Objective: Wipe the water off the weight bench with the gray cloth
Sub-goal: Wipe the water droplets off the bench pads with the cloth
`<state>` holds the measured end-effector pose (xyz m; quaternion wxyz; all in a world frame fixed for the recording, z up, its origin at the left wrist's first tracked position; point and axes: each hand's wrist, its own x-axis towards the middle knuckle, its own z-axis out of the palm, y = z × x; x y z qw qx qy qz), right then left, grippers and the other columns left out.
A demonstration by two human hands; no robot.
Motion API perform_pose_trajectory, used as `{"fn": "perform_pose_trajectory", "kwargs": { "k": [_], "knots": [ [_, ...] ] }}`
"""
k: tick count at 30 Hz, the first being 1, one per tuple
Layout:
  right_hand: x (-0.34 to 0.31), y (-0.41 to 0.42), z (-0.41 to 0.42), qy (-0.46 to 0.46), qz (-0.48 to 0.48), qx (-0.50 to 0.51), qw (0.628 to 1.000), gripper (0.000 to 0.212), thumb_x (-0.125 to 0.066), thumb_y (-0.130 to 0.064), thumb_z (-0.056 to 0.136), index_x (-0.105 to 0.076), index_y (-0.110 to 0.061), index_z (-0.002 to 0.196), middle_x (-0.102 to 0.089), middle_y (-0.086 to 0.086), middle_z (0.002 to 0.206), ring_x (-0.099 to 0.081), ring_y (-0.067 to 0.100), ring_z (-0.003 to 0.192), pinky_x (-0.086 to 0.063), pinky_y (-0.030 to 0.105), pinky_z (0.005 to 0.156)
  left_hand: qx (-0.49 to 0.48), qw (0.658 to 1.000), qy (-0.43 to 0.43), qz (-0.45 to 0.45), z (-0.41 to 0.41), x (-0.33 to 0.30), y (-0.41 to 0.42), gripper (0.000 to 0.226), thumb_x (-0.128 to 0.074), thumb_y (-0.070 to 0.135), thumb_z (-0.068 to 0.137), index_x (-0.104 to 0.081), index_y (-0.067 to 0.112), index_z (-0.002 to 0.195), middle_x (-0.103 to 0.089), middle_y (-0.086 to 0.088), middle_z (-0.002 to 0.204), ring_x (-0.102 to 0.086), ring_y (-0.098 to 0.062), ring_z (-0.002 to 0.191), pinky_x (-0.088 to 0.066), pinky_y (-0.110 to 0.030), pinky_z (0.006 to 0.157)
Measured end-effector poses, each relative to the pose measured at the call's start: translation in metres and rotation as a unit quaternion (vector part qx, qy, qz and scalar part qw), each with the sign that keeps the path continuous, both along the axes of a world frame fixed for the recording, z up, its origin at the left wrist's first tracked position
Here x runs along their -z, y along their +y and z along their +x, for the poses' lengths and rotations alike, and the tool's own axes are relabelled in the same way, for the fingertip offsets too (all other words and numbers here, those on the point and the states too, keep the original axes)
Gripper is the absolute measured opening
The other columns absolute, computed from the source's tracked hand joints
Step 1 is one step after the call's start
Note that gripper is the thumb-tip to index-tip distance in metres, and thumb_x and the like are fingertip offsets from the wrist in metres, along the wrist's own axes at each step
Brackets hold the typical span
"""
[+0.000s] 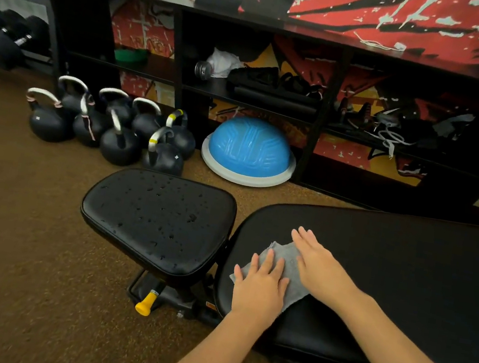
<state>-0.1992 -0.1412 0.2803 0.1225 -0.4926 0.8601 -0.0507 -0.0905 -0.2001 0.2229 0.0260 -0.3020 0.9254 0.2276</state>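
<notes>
You press both flat, open-fingered grips, left hand (259, 289) and right hand (320, 266), onto the gray cloth (283, 271) at the back pad's (406, 272) nine-o'clock end to soak moisture, while the seat pad (159, 218) stays beaded with droplets.

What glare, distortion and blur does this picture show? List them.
Head view: wide-angle bending bows the shelf unit and the edges; soft glare on the seat pad makes its water drops glint; the back pad looks matte; both flat hands, left hand and right hand, and the gray cloth are sharp; corners darken.
</notes>
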Motion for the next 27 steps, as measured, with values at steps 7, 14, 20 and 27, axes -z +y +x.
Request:
{"fn": "perform_pose_trajectory", "kwargs": {
  "k": [7, 14, 20, 27],
  "knots": [
    [0.009, -0.01, 0.008, 0.012, -0.008, 0.015, 1.0, 0.063, -0.032, -0.001, 0.098, 0.002, -0.012, 0.151, 0.005, 0.002, 0.159, 0.0, 0.014, 0.146, -0.016, 0.023, 0.113, -0.059, 0.998, 0.007, 0.005, 0.001, 0.0, -0.024, 0.066, 0.005, 0.051, 0.093, -0.011, 0.021, 0.15, -0.001, -0.001, 0.159, 0.004, -0.026, 0.146, -0.004, -0.046, 0.117],
    [0.013, -0.018, 0.015, 0.022, -0.024, 0.033, 0.999, 0.069, -0.03, 0.007, 0.093, 0.006, -0.009, 0.15, 0.008, 0.006, 0.159, 0.003, 0.017, 0.146, -0.015, 0.024, 0.114, -0.045, 0.997, 0.059, -0.021, 0.034, -0.005, -0.065, 0.054, -0.012, 0.045, 0.099, -0.01, 0.026, 0.15, 0.0, 0.004, 0.159, 0.007, -0.023, 0.146, 0.0, -0.042, 0.117],
    [0.0, -0.007, -0.003, 0.06, -0.009, 0.059, 0.996, 0.07, -0.033, 0.0, 0.096, 0.011, -0.011, 0.149, 0.008, 0.005, 0.159, -0.004, 0.017, 0.146, -0.022, 0.023, 0.111, 0.081, 0.995, 0.048, 0.043, 0.006, 0.002, -0.027, 0.085, 0.005, 0.068, 0.073, -0.012, 0.033, 0.149, 0.001, 0.006, 0.159, 0.006, -0.024, 0.146, -0.002, -0.047, 0.116],
    [0.001, 0.001, -0.01, 0.049, -0.017, 0.057, 0.997, 0.066, -0.034, -0.009, 0.1, 0.009, -0.013, 0.15, 0.006, 0.003, 0.159, 0.0, 0.015, 0.146, -0.015, 0.024, 0.113, 0.017, 0.999, 0.005, 0.03, -0.017, 0.008, -0.043, 0.052, -0.018, 0.045, 0.1, -0.008, 0.031, 0.15, 0.004, 0.005, 0.159, 0.007, -0.024, 0.146, -0.004, -0.051, 0.116]
  ]
}}
